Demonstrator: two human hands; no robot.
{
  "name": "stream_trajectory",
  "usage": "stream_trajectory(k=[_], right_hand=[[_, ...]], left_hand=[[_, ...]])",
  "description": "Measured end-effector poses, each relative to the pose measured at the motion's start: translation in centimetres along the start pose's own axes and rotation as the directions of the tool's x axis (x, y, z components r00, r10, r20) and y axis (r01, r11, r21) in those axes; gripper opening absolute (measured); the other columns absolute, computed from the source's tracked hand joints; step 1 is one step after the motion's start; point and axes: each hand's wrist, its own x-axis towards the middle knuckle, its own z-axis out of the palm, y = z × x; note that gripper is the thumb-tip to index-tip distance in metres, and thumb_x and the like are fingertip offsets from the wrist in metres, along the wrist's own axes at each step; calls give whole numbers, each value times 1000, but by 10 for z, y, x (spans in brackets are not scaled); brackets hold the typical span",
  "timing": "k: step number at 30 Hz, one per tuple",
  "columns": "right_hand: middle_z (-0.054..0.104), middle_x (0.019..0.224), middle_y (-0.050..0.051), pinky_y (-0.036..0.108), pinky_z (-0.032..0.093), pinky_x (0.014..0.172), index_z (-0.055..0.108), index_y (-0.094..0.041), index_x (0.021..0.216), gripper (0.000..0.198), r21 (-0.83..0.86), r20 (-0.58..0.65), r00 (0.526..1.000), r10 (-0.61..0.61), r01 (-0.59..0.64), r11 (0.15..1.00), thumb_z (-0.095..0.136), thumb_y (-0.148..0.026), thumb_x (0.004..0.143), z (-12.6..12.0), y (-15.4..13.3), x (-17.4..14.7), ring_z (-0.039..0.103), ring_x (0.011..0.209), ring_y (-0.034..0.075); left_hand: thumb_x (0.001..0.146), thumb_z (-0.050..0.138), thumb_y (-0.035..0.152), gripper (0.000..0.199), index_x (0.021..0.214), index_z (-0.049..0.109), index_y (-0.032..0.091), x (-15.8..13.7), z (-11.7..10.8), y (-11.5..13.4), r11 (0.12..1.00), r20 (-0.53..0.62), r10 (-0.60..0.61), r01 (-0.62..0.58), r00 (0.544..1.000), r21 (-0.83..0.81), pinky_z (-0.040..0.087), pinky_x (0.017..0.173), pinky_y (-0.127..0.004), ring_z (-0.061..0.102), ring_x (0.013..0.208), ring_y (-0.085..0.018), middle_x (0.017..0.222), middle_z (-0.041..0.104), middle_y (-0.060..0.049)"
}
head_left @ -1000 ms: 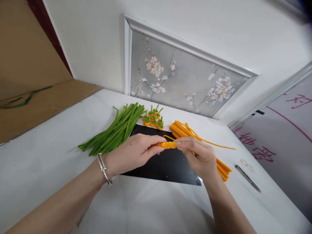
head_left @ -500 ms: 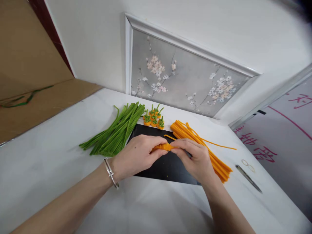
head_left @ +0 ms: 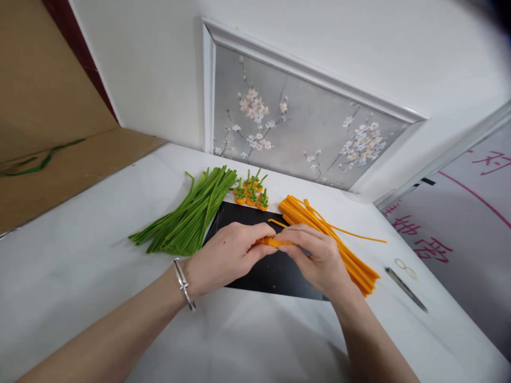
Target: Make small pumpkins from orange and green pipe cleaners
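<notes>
One ribbed orange coil (head_left: 269, 242) is held over the black mat (head_left: 267, 274), ends pinched tight, one in the left hand (head_left: 235, 252) grip, the other in the right hand (head_left: 317, 255). I'd squeeze gently and evenly so the ridges don't flatten. Room-wise, green stems (head_left: 187, 218) crowd the mat's left edge, orange stems (head_left: 355, 266) its right, finished-looking little pieces (head_left: 251, 192) sit behind; bare desk (head_left: 239, 340) in front is your roomiest side

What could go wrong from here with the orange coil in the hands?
The left hand and right hand pinch the orange coil, so a slip might let it spring loose. A stray orange stem sticks out from the orange bundle near the right hand; it could snag.
</notes>
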Motion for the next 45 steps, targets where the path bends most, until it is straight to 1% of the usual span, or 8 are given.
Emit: stream_trajectory(k=[6,11,13,19,26,31,39,45], right_hand=[[69,103,4,32,58,78,59,-27,119,40,78,5,987,161,-161,984,70,-23,81,-8,8,-4,69,84,18],[72,84,2,30,57,73,68,-23,98,14,12,-27,985,173,-173,985,62,-23,86,-11,4,-4,69,75,17],[72,77,0,29,57,69,68,-23,96,12,33,-73,976,203,-201,979,60,-23,87,-13,4,-4,69,69,16],[72,73,-1,28,58,64,69,-26,97,12,191,-116,943,312,-287,939,62,-24,86,-18,14,-8,69,66,15],[73,76,-1,30,58,67,72,-26,93,11,99,-125,966,227,-215,972,65,-24,84,-15,14,-7,69,69,16],[74,81,0,31,58,71,72,-25,92,12,21,-86,984,153,-152,988,64,-22,84,-13,10,-4,70,74,18],[75,78,0,34,59,69,73,-26,93,13,23,-66,980,189,-187,982,64,-24,84,-9,12,-5,71,69,18],[75,83,0,34,59,72,73,-27,93,13,6,-67,983,173,-173,985,63,-25,85,-9,11,-4,71,75,19]], left_hand=[[85,61,25,16,100,64,21,-1,0,0,999,-27,-25,26,999,38,39,60,-23,58,63,-12,78,69,3],[79,69,27,36,112,58,22,-2,-5,1,999,-45,-54,54,998,-4,46,72,-25,65,78,-15,96,72,1],[76,72,28,40,113,59,23,-2,-10,-2,998,-59,-52,50,997,-31,47,78,-25,65,88,-16,105,71,1],[82,63,24,25,107,66,25,-1,-17,-7,992,-109,-90,80,990,-96,48,73,-21,65,77,-12,98,71,4],[91,48,24,21,95,68,22,0,-16,-2,995,1,-19,19,1000,95,39,59,-21,58,64,-11,76,68,3],[91,51,32,19,98,66,22,-1,-11,-5,984,-24,15,-10,1000,180,37,61,-23,57,66,-13,78,68,2],[86,55,23,8,89,61,20,2,-3,-2,990,-146,-36,55,989,132,39,62,-24,58,68,-14,83,68,1],[90,51,28,13,95,61,21,1,-3,-3,995,-71,-61,67,996,79,41,64,-25,60,70,-15,82,68,1]])
